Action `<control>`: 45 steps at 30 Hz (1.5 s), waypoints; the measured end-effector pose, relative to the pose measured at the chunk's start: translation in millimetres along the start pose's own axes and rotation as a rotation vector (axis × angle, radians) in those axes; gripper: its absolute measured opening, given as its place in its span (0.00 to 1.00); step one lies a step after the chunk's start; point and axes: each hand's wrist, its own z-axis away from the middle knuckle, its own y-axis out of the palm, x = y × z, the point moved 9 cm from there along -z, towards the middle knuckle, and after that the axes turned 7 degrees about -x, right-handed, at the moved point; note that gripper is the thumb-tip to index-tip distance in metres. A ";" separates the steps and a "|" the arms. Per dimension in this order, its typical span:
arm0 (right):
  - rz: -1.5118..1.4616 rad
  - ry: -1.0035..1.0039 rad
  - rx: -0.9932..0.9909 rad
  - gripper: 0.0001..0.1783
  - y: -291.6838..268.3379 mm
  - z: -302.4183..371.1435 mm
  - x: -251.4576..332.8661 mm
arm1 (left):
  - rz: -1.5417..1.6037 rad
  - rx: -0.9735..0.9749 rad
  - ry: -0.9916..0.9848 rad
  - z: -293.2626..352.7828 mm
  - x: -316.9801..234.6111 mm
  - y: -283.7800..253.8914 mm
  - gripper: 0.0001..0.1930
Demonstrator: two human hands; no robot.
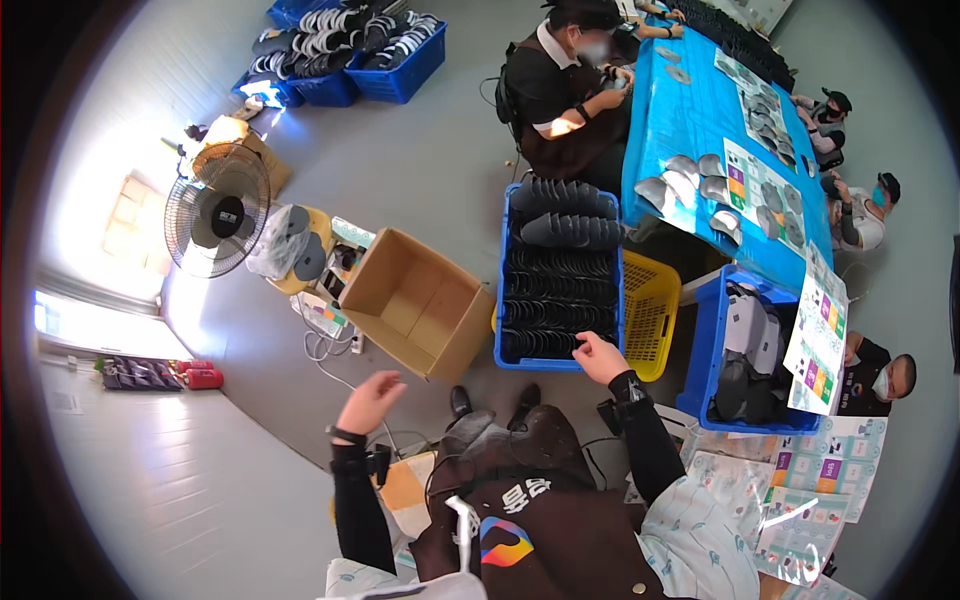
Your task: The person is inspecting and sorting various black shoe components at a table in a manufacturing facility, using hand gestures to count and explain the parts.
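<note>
I am seated with both forearms stretched forward. My right hand [600, 358] is over the near right corner of a blue crate [500, 300], its fingers partly spread with nothing visible in them. Whether it touches the dark curved pieces [557, 290] packed in rows in that crate, I cannot tell. My left hand [368, 404] hangs in the air, fingers loosely extended and holding nothing visible. Beyond it stands an open cardboard box [412, 305], whose visible inside shows bare brown board.
A yellow crate [650, 315] adjoins the blue one. Another blue crate [705, 365] holds grey and black pieces. Co-workers sit along a blue-covered table [655, 110]. A fan [218, 210] and cables [325, 345] are at left. More filled blue crates [410, 75] stand far off.
</note>
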 end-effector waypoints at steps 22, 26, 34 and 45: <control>-0.331 -0.211 -0.303 0.35 -62.3 -112.5 133.3 | 0.049 0.098 -0.081 20.8 33.6 81.1 0.22; -0.671 -0.342 -0.307 0.37 -63.5 -109.2 138.5 | 0.168 0.087 -0.133 28.0 64.4 77.4 0.21; -0.859 -0.168 -0.139 0.39 -51.0 -94.8 126.9 | 0.262 0.089 -0.174 25.9 82.2 76.6 0.20; -1.063 -0.083 0.022 0.38 -20.2 -80.4 97.8 | 0.287 0.145 -0.181 13.9 86.2 81.5 0.18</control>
